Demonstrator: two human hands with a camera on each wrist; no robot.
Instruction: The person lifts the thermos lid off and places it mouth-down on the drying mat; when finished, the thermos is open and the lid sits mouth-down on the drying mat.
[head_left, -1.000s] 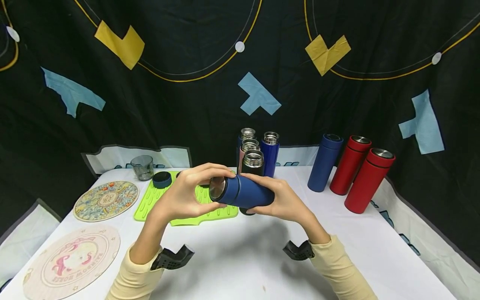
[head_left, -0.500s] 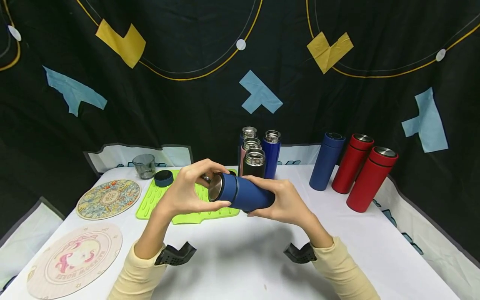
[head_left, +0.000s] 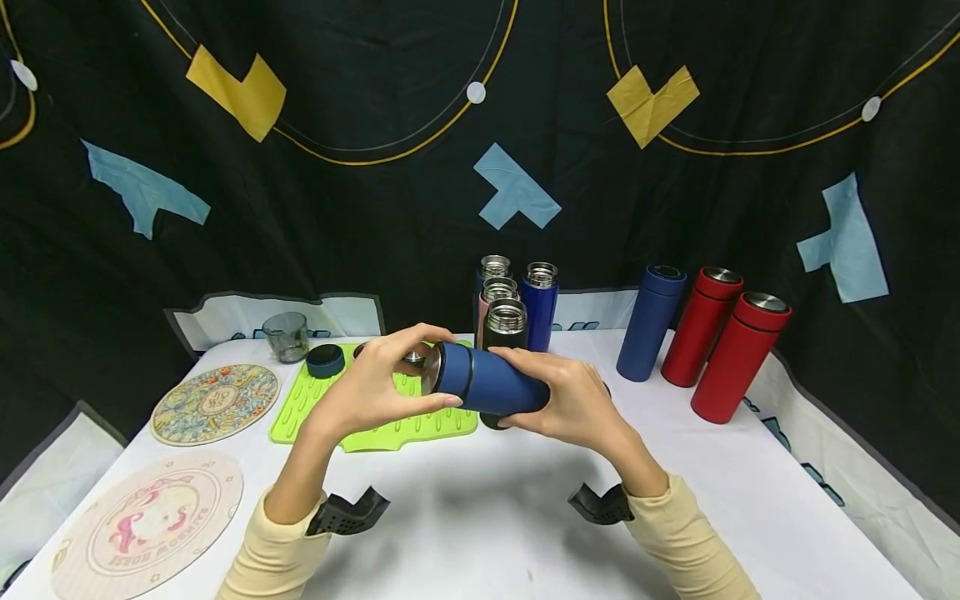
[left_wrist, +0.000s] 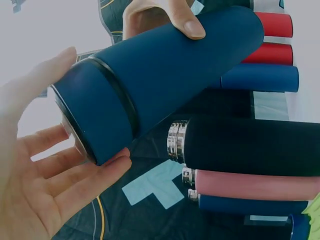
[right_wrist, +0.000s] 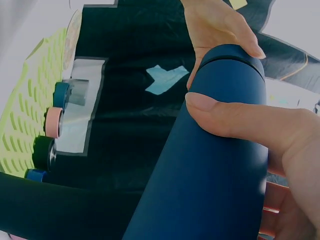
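Note:
A dark blue thermos [head_left: 510, 385] is held lengthwise above the table, its cap [left_wrist: 95, 110] toward the left and a thin dark ring between cap and body. Around the body's right part curls my right hand [head_left: 572, 402], with the thumb [right_wrist: 225, 117] lying across it in the right wrist view. My left hand [head_left: 367, 390] pinches the cap between thumb and fingertips. The cap's steel end [head_left: 431, 371] faces the left palm. Just behind stands an uncapped black bottle [head_left: 506, 335], partly hidden by the thermos.
Uncapped pink [left_wrist: 255, 185] and blue [head_left: 540, 312] bottles stand by the black one. Several caps, including a dark blue cap [head_left: 325, 360], sit on a green mat [head_left: 300, 408]. Left are a glass [head_left: 286, 336] and two round mats; right, red [head_left: 738, 358] and blue [head_left: 651, 325] thermoses.
The left fingers and thumb have shifted on the cap. The cap's steel end now shows more narrowly in the head view. The right hand keeps its hold on the thermos body.

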